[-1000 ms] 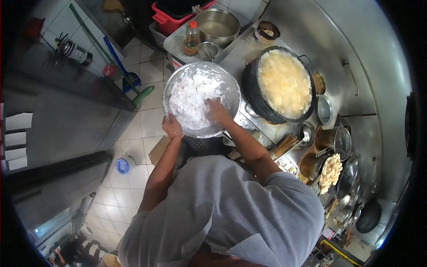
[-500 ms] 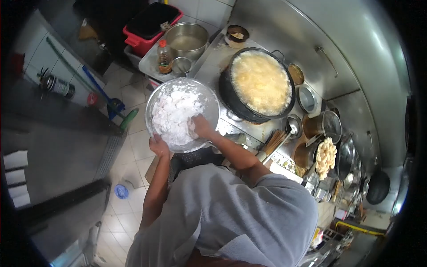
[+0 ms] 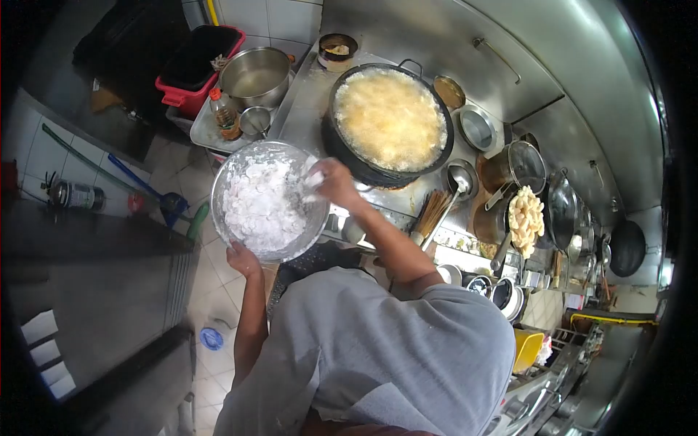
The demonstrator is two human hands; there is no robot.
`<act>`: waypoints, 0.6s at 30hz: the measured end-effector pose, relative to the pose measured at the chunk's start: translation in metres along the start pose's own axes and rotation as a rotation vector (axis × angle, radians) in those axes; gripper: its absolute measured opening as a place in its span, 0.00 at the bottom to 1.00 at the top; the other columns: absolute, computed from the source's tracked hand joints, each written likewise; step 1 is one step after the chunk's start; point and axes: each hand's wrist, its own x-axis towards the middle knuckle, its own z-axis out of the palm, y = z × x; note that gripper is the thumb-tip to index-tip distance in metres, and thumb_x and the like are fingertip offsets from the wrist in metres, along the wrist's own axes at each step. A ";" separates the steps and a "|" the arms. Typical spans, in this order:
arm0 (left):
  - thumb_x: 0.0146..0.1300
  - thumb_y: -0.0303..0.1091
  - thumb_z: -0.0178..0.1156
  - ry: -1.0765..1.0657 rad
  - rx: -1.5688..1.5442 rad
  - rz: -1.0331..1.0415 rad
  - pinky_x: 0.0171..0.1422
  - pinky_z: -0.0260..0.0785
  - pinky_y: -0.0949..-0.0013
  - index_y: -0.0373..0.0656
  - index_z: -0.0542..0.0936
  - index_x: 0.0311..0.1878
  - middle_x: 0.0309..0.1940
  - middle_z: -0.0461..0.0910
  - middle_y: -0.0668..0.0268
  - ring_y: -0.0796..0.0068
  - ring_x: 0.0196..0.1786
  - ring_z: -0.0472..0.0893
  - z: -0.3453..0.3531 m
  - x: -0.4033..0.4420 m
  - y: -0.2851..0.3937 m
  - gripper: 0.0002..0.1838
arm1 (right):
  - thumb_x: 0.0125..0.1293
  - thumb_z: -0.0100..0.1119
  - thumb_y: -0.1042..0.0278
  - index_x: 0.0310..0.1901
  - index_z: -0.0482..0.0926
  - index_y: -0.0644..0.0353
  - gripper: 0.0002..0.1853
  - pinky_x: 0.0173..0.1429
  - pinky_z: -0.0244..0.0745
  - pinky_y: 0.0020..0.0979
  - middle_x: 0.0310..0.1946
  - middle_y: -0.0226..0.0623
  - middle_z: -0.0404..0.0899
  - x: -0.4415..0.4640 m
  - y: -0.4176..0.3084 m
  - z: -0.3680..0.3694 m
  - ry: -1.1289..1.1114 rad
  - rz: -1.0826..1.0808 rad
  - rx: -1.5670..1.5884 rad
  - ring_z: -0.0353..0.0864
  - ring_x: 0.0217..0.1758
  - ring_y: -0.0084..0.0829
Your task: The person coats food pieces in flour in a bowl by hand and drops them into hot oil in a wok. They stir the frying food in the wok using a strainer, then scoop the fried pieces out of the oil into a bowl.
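A wide metal bowl (image 3: 318,231) is held in front of my body, tilted toward me. White flour-coated pieces (image 3: 265,203) fill much of it, and powder clings to the inner wall. My left hand (image 3: 243,259) is closed on the bowl's near left rim. Over the right rim, my right hand (image 3: 336,183) is closed around a floured piece (image 3: 313,178); its exact shape is partly hidden by the fingers. Just beyond that hand stands a large black wok (image 3: 340,161) of bubbling oil, with pale golden foam (image 3: 392,120) across the surface.
A metal pot (image 3: 254,76), an orange-capped bottle (image 3: 225,116) and a small strainer (image 3: 255,122) stand on the left tray. Right of the wok are a ladle (image 3: 459,185), a bamboo brush (image 3: 432,211) and a strainer of pale fried pieces (image 3: 526,220). A blue-lidded item (image 3: 211,338) lies on the floor.
My right hand has risen from among the floured pieces to above the bowl's right rim, nearer the wok, bringing a floured piece along. My left hand still grips the rim. The view has shifted.
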 end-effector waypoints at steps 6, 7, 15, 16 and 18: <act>0.73 0.42 0.51 -0.005 0.000 0.012 0.51 0.69 0.52 0.15 0.75 0.43 0.38 0.79 0.31 0.41 0.42 0.80 0.003 0.005 -0.013 0.28 | 0.44 0.75 0.81 0.43 0.81 0.58 0.22 0.45 0.77 0.41 0.38 0.43 0.78 0.001 0.009 -0.149 0.355 0.053 -0.102 0.80 0.40 0.42; 0.73 0.42 0.51 -0.009 -0.001 0.011 0.51 0.69 0.52 0.15 0.75 0.43 0.38 0.79 0.31 0.41 0.42 0.80 0.003 0.004 -0.011 0.28 | 0.46 0.74 0.80 0.43 0.81 0.59 0.19 0.45 0.77 0.43 0.38 0.46 0.78 0.000 0.018 -0.165 0.383 0.166 -0.093 0.81 0.40 0.46; 0.73 0.43 0.50 -0.078 0.023 -0.007 0.52 0.70 0.52 0.13 0.74 0.44 0.41 0.79 0.29 0.38 0.45 0.80 0.001 0.009 -0.021 0.29 | 0.53 0.66 0.74 0.40 0.83 0.61 0.11 0.46 0.77 0.43 0.35 0.53 0.80 -0.015 0.123 -0.209 0.283 0.141 -0.645 0.82 0.40 0.52; 0.73 0.43 0.50 -0.075 0.025 -0.008 0.52 0.70 0.52 0.13 0.74 0.44 0.41 0.79 0.29 0.38 0.45 0.80 0.002 0.010 -0.023 0.29 | 0.52 0.66 0.74 0.40 0.84 0.61 0.12 0.45 0.77 0.44 0.34 0.53 0.80 -0.015 0.120 -0.215 0.298 0.067 -0.647 0.82 0.39 0.52; 0.73 0.43 0.51 -0.045 0.025 0.042 0.50 0.71 0.52 0.15 0.75 0.42 0.39 0.79 0.30 0.38 0.43 0.80 0.004 0.010 -0.026 0.29 | 0.52 0.68 0.73 0.41 0.84 0.61 0.13 0.44 0.77 0.43 0.36 0.53 0.80 -0.012 0.110 -0.234 0.417 0.111 -0.640 0.82 0.40 0.51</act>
